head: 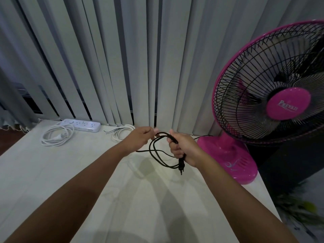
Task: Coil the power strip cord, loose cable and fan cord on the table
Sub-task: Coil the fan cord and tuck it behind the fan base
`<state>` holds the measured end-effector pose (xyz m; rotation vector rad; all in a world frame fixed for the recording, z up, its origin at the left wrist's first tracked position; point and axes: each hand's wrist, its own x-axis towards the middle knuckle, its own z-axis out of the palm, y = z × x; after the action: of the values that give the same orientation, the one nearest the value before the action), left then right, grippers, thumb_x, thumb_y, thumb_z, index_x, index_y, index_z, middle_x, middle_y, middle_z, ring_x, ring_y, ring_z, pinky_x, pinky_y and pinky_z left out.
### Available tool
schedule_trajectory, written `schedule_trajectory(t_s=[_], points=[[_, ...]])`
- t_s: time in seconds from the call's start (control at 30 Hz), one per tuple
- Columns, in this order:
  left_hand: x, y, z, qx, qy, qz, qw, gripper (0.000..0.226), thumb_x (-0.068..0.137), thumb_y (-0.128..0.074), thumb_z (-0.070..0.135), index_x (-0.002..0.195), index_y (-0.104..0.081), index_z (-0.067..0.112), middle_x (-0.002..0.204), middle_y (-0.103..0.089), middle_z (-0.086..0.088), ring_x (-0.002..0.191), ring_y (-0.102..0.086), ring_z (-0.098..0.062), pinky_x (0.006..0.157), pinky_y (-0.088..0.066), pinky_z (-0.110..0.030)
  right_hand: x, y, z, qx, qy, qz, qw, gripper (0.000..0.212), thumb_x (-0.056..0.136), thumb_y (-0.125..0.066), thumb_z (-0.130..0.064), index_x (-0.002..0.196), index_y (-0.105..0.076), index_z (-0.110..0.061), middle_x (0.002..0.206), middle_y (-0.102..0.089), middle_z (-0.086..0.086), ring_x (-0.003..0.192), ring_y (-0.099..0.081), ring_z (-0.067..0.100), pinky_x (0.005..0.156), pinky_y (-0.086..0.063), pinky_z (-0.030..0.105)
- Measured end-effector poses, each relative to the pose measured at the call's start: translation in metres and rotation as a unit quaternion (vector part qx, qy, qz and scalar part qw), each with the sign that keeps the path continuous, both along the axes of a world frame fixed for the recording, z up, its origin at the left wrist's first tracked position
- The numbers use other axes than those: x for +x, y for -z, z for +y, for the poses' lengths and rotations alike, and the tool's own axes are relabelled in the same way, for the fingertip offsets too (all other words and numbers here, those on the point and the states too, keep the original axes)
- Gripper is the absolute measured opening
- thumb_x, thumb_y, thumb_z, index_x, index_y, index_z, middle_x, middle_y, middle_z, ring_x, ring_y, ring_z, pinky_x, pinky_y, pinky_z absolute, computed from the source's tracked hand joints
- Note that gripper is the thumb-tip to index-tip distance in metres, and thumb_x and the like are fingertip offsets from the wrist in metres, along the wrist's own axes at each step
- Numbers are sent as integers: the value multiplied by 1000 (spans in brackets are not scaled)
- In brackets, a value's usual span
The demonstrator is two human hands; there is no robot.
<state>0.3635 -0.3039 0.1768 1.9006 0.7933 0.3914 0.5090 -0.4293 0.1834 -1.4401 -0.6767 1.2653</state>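
Note:
The black fan cord (157, 156) hangs in loops above the white table (52, 172). My right hand (182, 148) is closed around the bunched loops, with the black plug (181, 166) dangling below it. My left hand (140, 137) pinches a strand of the same cord just to the left. The cord runs on behind my right hand to the pink fan (263, 102) at the right. A white power strip (82, 125) lies at the back left with its white cord (56, 135) coiled beside it. The loose white cable (121, 132) lies coiled behind my left hand.
Grey vertical blinds (122, 58) hang right behind the table. The fan's pink base (228, 158) stands at the table's right edge. A dark surface and a green plant (298, 207) lie beyond that edge.

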Motion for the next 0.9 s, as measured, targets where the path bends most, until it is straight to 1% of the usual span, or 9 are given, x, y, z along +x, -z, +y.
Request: schedule_trajectory(t_s=[0.07,0.13,0.23,0.4,0.57,0.67,0.73,0.8,0.9], points=[[1,8,-9,-49,45,24,998,55,85,-37,73,84,-69,29,74,-70,14,50,-37,-3,44,-33,-13,3,-5,0,8,20,0,1000,38,101,-38,-38,72,-48,-15,44,-28,-8,33,-21,6,36,-16,19],[3,15,-16,-75,53,10,996,58,81,-38,76,72,-65,25,71,-71,8,49,-36,-5,45,-32,-17,7,-8,0,12,24,8,1000,37,101,-39,-39,73,-48,-15,45,-27,-8,34,-20,7,35,-18,19],[8,18,-16,1,-17,-19,1000,59,84,-39,72,55,-54,24,51,-56,10,45,-39,-3,51,-32,-25,6,-8,-1,23,-6,100,995,37,100,-40,-43,76,-50,-16,48,-29,-7,37,-24,7,37,-24,20],[8,21,-2,58,-47,-45,996,57,82,-36,74,55,-45,24,48,-50,12,45,-38,-4,53,-32,-27,0,-6,-9,27,-103,241,965,32,98,-41,-42,83,-52,-16,54,-41,-5,48,-41,10,50,-40,21],[3,24,3,-24,2,-50,998,61,75,-37,81,53,-51,26,55,-54,7,48,-40,-5,50,-32,-23,-7,-24,-10,37,-178,254,950,28,96,-41,-37,79,-50,-17,54,-37,-6,48,-38,9,52,-36,21],[3,20,10,-35,-25,-40,998,75,69,-21,88,53,-58,24,56,-62,0,48,-45,-8,46,-34,-20,-12,-33,-7,57,-157,265,950,29,97,-40,-34,73,-46,-18,52,-34,-8,44,-33,6,46,-32,18],[3,20,15,-17,-47,-49,998,91,67,-11,90,56,-60,14,57,-60,-9,48,-47,-12,47,-36,-22,-13,-41,-4,91,-132,309,938,30,98,-38,-32,72,-44,-18,50,-33,-9,41,-33,4,42,-30,17],[7,21,16,-2,-53,-76,996,93,66,-9,92,53,-61,15,55,-64,-8,48,-54,-14,50,-43,-22,-12,-51,0,138,-114,356,917,30,97,-38,-33,72,-43,-18,49,-34,-9,40,-33,3,42,-29,16],[24,23,10,-2,-56,-101,993,90,65,-5,92,47,-61,24,53,-66,1,58,-63,-9,65,-47,-26,-9,-65,5,205,-69,406,888,33,99,-33,-33,72,-43,-17,50,-37,-8,42,-36,4,45,-31,15]])
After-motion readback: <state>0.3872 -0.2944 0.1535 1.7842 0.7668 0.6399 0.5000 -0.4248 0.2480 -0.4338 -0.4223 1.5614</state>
